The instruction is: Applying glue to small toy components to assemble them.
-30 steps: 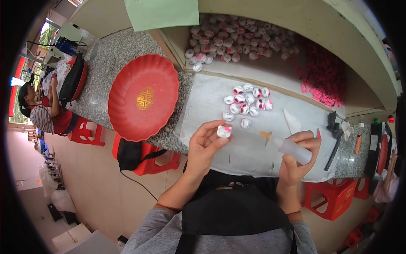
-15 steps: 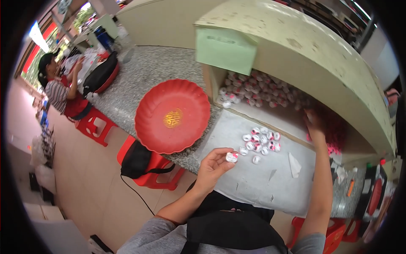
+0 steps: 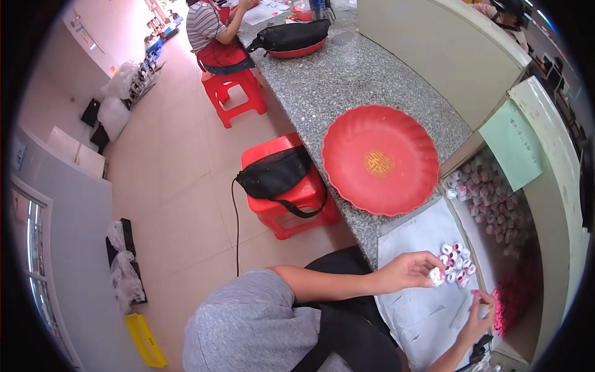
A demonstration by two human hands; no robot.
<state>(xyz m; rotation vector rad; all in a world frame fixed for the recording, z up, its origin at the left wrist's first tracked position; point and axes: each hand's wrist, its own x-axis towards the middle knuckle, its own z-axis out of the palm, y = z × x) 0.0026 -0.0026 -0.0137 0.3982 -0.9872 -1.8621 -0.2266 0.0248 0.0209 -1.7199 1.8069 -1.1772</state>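
Above the white sheet [image 3: 403, 316], my left hand [image 3: 406, 273] pinches a small white figure piece [image 3: 436, 276] with pink marks between thumb and fingers. My right hand [image 3: 478, 321] is closed at the fingertips on a tiny pink piece [image 3: 475, 292], too small to make out further. Between the hands and the shelf edge lies a cluster of similar white, pink and black pieces [image 3: 457, 263]. In the open shelf box, a heap of white pieces [image 3: 489, 192] fills the far part, and a heap of tiny pink pieces [image 3: 505, 307] lies nearest my right hand.
A red scalloped tray [image 3: 396, 130] stands on the granite counter [image 3: 347, 80]. A green note [image 3: 513, 146] hangs over the box opening. Left of the counter, a red stool [image 3: 266, 214] carries a black bag [image 3: 279, 175]. Farther off, a person [image 3: 211, 31] sits at the counter.
The view has swung left. My right hand has come out of the shelf box to the sheet's edge, with a tiny pink piece in its fingertips. My left hand keeps the white piece.
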